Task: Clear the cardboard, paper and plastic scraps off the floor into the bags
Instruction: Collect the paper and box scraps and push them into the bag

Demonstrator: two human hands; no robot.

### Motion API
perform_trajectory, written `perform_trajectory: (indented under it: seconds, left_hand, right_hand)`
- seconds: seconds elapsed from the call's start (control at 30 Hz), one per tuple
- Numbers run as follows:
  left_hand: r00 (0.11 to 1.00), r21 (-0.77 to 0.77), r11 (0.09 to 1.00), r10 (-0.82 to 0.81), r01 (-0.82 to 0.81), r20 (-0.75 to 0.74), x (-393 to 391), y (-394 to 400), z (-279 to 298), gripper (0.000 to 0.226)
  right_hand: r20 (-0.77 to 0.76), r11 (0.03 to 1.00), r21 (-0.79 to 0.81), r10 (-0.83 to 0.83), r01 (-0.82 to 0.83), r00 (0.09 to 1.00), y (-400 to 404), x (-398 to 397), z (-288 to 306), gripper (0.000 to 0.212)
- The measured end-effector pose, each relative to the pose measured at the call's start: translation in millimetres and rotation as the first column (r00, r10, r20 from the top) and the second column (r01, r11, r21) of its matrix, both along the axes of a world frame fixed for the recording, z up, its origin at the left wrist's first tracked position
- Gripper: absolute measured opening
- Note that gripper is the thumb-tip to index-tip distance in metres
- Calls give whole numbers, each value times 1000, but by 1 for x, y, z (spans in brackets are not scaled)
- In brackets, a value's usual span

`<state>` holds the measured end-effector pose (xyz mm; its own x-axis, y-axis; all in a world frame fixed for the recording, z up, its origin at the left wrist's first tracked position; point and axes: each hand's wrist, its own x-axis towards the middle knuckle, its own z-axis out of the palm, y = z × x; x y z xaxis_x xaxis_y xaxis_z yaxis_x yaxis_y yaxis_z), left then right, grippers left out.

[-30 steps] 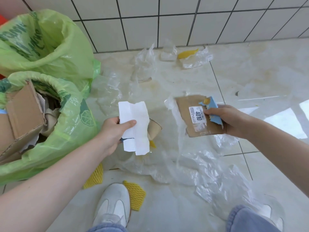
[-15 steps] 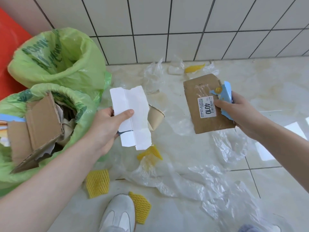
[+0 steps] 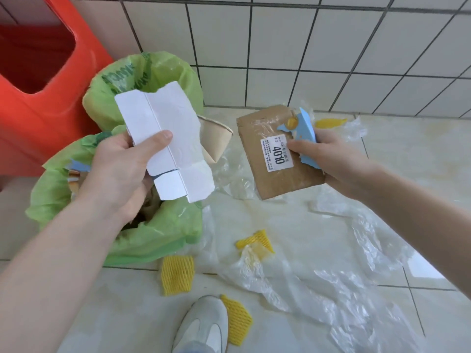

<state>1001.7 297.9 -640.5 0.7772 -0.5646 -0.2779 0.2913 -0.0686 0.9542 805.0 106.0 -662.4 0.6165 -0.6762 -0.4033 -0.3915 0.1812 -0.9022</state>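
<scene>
From the head camera, the left hand (image 3: pixel 119 171) holds a torn white piece of folded card (image 3: pixel 165 146), thumb curled over its face and fingers behind, above the mouth of the near green plastic bag (image 3: pixel 158 233) at the left of the floor. A crushed beige paper cup (image 3: pixel 215 138) sticks out just behind the card on its right side. A second green plastic bag (image 3: pixel 142 82) stands farther back, against a red plastic bin (image 3: pixel 43 80). The right hand (image 3: pixel 331 159) grips a flat brown cardboard piece with a white label reading 4010 (image 3: pixel 275 159) together with a torn light-blue card scrap (image 3: pixel 307 128), thumb pressed on the label edge, held above the floor right of the bags. On the pale tiled floor (image 3: pixel 420 154) lie crumpled clear plastic sheets (image 3: pixel 318 271) and yellow foam-net pieces (image 3: pixel 177 273), near a white shoe (image 3: pixel 204 327) at the near edge.
</scene>
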Motion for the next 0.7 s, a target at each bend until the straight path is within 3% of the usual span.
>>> perform_trajectory:
  seconds: [0.2, 0.27, 0.37, 0.5, 0.57, 0.7]
  left_hand:
    - [977, 10, 986, 164, -167, 134, 40, 40, 11, 9]
    - [951, 82, 976, 175, -201, 254, 58, 58, 16, 4]
    - [891, 205, 945, 147, -254, 429, 79, 83, 17, 14]
    - [878, 255, 918, 168, -305, 448, 89, 100, 6, 8]
    - [857, 294, 892, 168, -342, 487, 86, 101, -1, 21]
    - [723, 461, 786, -26, -412, 690, 78, 102, -14, 43]
  right_hand:
    - [105, 988, 45, 142, -147, 984, 26, 52, 28, 23]
    - [140, 982, 42, 177, -185, 974, 36, 66, 35, 24]
    - [161, 963, 15, 265, -270, 951, 56, 85, 39, 27]
    - [91, 926, -73, 376, -370, 922, 84, 120, 33, 37]
    - [43, 921, -118, 378, -371, 925, 96, 137, 29, 41]
    - [-53, 871, -232, 433, -432, 900, 109, 162, 28, 39]
